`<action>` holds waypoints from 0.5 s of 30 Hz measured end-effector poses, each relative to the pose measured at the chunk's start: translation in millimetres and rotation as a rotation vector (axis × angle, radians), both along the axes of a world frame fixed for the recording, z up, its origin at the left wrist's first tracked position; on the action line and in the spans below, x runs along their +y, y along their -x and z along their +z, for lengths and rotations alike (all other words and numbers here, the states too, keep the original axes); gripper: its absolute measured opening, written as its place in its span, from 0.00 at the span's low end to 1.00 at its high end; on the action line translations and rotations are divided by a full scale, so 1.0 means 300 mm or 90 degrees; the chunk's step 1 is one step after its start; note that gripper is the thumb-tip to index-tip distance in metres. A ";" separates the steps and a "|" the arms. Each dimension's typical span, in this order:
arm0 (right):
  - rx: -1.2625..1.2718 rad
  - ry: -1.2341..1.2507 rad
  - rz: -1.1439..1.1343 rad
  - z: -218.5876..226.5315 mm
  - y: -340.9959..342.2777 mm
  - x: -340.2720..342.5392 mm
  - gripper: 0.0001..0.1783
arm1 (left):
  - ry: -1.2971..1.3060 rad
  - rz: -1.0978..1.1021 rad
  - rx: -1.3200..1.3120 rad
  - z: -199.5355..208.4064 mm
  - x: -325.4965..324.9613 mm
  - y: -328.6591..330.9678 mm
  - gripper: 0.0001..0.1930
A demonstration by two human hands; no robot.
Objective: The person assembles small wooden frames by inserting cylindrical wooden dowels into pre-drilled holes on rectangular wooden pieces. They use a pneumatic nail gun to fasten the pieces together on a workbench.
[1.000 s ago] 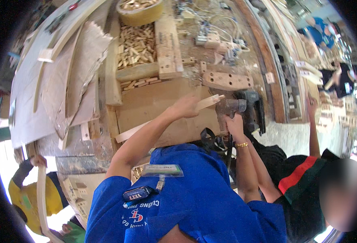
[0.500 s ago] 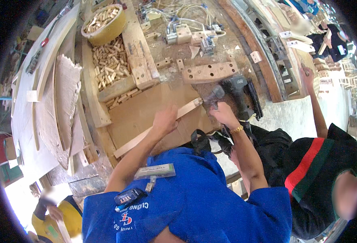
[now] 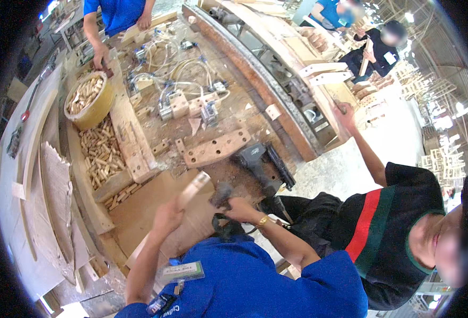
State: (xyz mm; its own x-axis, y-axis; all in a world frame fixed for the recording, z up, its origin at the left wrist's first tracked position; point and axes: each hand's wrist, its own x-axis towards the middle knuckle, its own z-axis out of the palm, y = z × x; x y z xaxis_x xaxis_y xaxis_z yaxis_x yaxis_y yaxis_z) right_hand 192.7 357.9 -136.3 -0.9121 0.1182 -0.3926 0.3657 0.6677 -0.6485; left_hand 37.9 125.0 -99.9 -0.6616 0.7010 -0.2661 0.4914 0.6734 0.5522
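My left hand (image 3: 168, 216) is closed around a pale wooden strip (image 3: 193, 189), its far end tilted up beyond my fingers and its near end running back beside my forearm. To the right of it, my right hand (image 3: 241, 210) grips what looks like a hammer (image 3: 221, 196); its dark head is smeared by motion and sits close to the strip's far end, apart from it. A brown cardboard sheet (image 3: 145, 204) lies beneath the strip. Just beyond my right hand a black nail gun (image 3: 259, 165) rests on the bench, near a curved wooden piece (image 3: 215, 148) with drilled holes.
At left, a yellow tub (image 3: 93, 117) of wooden dowels stands over a wooden bin holding more dowels (image 3: 102, 151). Clear hoses with metal fittings (image 3: 183, 100) spread across the bench. A co-worker in black (image 3: 387, 217) is close on my right; another person's hand (image 3: 101, 57) reaches beside the tub.
My view has swung right, so the bench appears further left and lower. The strip's far end looks more raised. A person in blue has come into view at the far side.
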 end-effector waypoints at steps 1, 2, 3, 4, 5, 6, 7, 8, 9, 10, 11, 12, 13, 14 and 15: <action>-0.068 -0.063 0.054 -0.022 0.024 0.021 0.22 | -0.069 0.015 -0.023 0.107 0.026 0.029 0.25; -0.033 -0.045 0.052 -0.007 0.057 -0.027 0.22 | -0.094 0.069 -0.006 0.187 0.007 0.057 0.25; 0.014 -0.072 0.086 -0.015 0.094 -0.041 0.20 | -0.126 0.117 0.017 0.272 0.029 0.096 0.26; 0.063 -0.097 0.123 -0.027 0.130 -0.051 0.19 | -0.165 0.158 -0.011 0.344 0.041 0.130 0.25; 0.116 -0.075 0.130 -0.032 0.164 -0.064 0.18 | -0.203 0.203 -0.035 0.405 0.046 0.155 0.25; 0.167 -0.053 0.137 -0.033 0.191 -0.069 0.16 | -0.360 0.213 -0.088 0.452 0.057 0.167 0.25; 0.216 -0.034 0.141 -0.003 0.222 -0.053 0.15 | -0.518 0.218 -0.146 0.485 0.073 0.191 0.24; 0.186 -0.036 0.085 0.030 0.240 0.008 0.15 | -0.469 0.288 -0.198 0.512 0.048 0.209 0.24; 0.158 -0.029 0.037 0.147 0.278 0.089 0.16 | -0.411 0.365 -0.243 0.523 -0.021 0.221 0.23; 0.151 -0.142 0.032 0.297 0.320 0.234 0.15 | -0.455 0.458 -0.225 0.537 -0.098 0.204 0.23; 0.282 -0.268 -0.050 0.328 0.330 0.452 0.14 | -0.506 0.529 -0.214 0.527 -0.157 0.187 0.23; 0.380 -0.350 -0.162 0.370 0.352 0.687 0.16 | -0.566 0.493 -0.190 0.473 -0.293 0.188 0.23; 0.449 -0.455 -0.284 0.417 0.364 0.959 0.19 | -0.679 0.466 -0.126 0.463 -0.280 0.184 0.28; 0.467 -0.578 -0.389 0.464 0.342 1.223 0.23 | -0.794 0.426 -0.070 0.465 -0.254 0.203 0.33; 0.428 -0.694 -0.453 0.515 0.310 1.428 0.28 | -0.834 0.386 -0.048 0.483 -0.232 0.235 0.39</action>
State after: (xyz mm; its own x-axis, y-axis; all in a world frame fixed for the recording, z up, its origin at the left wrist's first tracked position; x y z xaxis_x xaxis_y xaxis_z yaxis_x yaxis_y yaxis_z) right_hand 99.7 786.3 18.1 -0.5064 0.5656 0.6509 0.6600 0.7400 -0.1297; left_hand -32.7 55.5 45.1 -0.9536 0.0864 0.2884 0.2615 -0.2370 0.9357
